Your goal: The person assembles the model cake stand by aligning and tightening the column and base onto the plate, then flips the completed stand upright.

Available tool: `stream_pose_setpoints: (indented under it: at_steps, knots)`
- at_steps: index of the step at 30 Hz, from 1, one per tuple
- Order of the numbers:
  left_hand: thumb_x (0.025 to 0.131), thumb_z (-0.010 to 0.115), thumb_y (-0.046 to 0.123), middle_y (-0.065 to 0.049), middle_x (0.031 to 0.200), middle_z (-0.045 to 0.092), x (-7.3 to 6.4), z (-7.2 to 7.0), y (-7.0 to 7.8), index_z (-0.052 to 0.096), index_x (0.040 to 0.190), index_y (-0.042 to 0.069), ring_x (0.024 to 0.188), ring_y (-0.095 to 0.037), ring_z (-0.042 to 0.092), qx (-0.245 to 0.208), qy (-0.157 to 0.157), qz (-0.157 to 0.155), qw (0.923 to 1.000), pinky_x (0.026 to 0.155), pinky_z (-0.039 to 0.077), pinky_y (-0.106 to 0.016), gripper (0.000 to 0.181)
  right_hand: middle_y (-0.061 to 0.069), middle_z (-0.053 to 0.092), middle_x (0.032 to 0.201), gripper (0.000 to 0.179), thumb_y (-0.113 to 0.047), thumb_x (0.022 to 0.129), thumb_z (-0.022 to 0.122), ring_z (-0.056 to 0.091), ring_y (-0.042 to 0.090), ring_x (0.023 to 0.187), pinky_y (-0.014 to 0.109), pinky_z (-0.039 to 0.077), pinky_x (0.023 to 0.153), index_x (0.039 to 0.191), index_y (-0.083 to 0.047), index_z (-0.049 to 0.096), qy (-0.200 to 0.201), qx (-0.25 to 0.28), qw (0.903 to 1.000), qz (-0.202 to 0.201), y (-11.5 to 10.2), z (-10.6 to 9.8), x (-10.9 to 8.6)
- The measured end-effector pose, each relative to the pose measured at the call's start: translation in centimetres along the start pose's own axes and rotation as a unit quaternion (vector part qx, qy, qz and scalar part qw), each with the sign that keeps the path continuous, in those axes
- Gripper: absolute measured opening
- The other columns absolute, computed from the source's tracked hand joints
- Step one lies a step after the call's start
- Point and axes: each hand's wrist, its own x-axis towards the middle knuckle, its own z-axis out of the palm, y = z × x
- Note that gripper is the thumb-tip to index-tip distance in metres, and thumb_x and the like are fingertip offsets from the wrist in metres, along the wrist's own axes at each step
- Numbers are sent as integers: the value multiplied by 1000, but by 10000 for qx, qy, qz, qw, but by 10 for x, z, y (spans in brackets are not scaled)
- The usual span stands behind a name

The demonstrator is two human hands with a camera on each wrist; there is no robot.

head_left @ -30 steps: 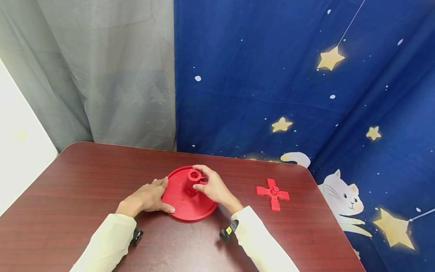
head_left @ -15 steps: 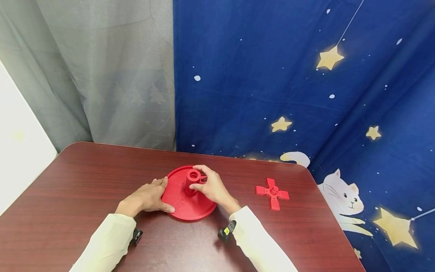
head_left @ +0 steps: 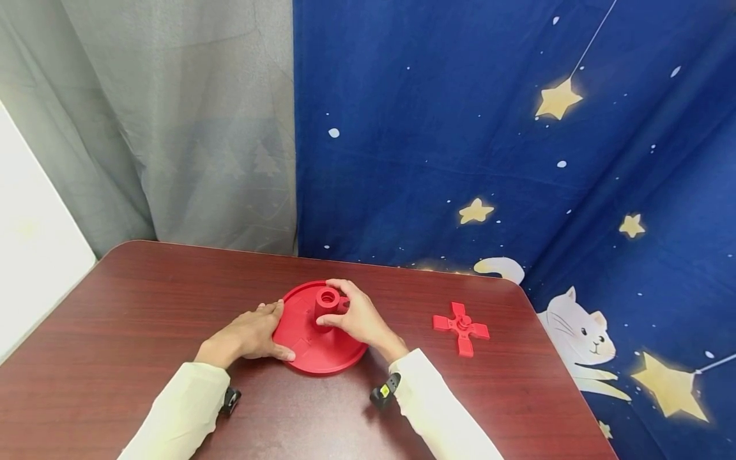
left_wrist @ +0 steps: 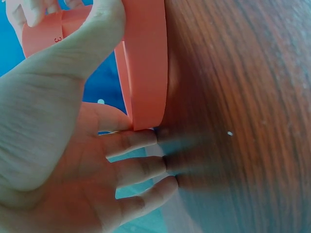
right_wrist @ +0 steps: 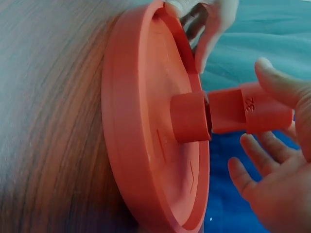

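Note:
A red round base point(head_left: 330, 359) with a raised rim lies on the table. In the right wrist view, a short socket point(right_wrist: 189, 119) rises from its middle. A red tube point(right_wrist: 269, 116) marked 32 stands upright with its narrower lower end at the socket's mouth. My right hand point(head_left: 363, 318) holds the tube's upper part between thumb and fingers. At the base's left side, my left hand point(head_left: 253, 331) rests spread against the rim, thumb near and fingers far. In the left wrist view its fingers point(left_wrist: 138, 172) reach out straight, and the thumb lies along the rim.
A red cross-shaped piece point(head_left: 462, 328) with a small central stud lies on the table to the right of the base. Behind the reddish-brown table point(head_left: 172, 287) hang a grey curtain point(head_left: 230, 128) and a blue starry curtain point(head_left: 391, 140).
The right thumb has slid leftward across the front of the tube, and the tube's side detail looks slightly turned. The left hand and the base have stayed nearly still.

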Motion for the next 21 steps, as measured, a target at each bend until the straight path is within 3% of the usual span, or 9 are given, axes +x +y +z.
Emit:
stream_pose_setpoints:
  at_steps: [7,15,21]
  knots:
    - [68,82,60,-33,151,35,0,-1,0,29,149,-12,137,-56,34,51,23,40,10000,107,36,-65,121,18,56,138,67,5,80,77,58,34,125,48,49,102,141,-2,49,-475,1103,9924,-258,2,-7,2]
    - [68,82,61,-33,151,35,0,-1,0,29,149,-11,137,-56,34,61,17,30,10000,107,36,-65,121,17,63,130,60,7,82,74,62,30,121,37,51,101,137,1,52,-408,1047,9932,-298,4,-7,3]
    - [69,82,60,-33,151,35,0,0,0,29,149,-12,137,-56,33,53,58,74,9999,107,36,-64,121,18,65,125,55,4,82,76,64,32,116,41,51,101,133,-1,57,-249,935,9948,-327,2,-6,2]
